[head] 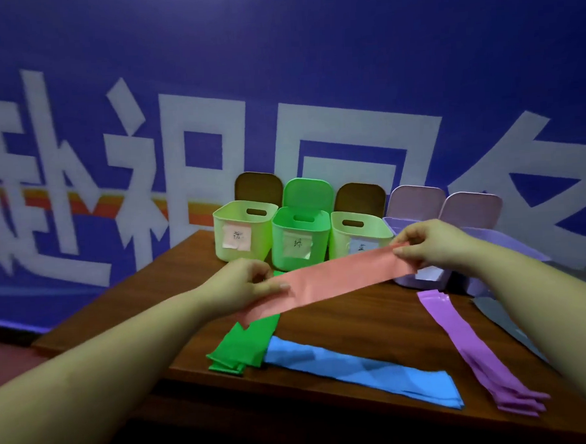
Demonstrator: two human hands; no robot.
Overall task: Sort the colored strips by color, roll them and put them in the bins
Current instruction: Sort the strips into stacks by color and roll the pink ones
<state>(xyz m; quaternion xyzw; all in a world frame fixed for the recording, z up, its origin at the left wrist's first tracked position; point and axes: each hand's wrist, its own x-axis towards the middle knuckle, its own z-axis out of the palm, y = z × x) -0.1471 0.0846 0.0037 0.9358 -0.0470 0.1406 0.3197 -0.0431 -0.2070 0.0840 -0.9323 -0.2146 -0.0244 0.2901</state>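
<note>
Pink strip (335, 280) is up off the desk (341, 324), pulled flat between my 2 hands so I can see its full length and get a clean end to start rolling. Left hand (245, 285) pinches the strip's 8 o'clock end, thumb on top, fingers curled under. Right hand (432, 245) pinches the 2 o'clock end, fingertips curled over the edge. Strip spans in front of the bins, hanging over the green stack.

Other colors already lie sorted on the desk, each as its own pile so they don't mix: green strips (243, 343) at 7 o'clock under the pink one, blue strips (364, 371) at 6 o'clock just beside the green, purple strips (474, 348) at 4 o'clock well apart from the blue. A grey strip (500, 316) shows at 3 o'clock, mostly hidden by my right arm.

5 bins sit in a row at 12 o'clock against the blue wall, lids tipped back so they're open for dropping rolls in: pale green bin (241, 234), bright green bin (299, 242), another pale green bin (357, 235), then 2 lilac bins (423, 276), partly behind my right hand. Paper labels on the fronts, writing too small to read.

My guess: rolling the pink comes next, from 1 end; which bin takes it I can't tell.
</note>
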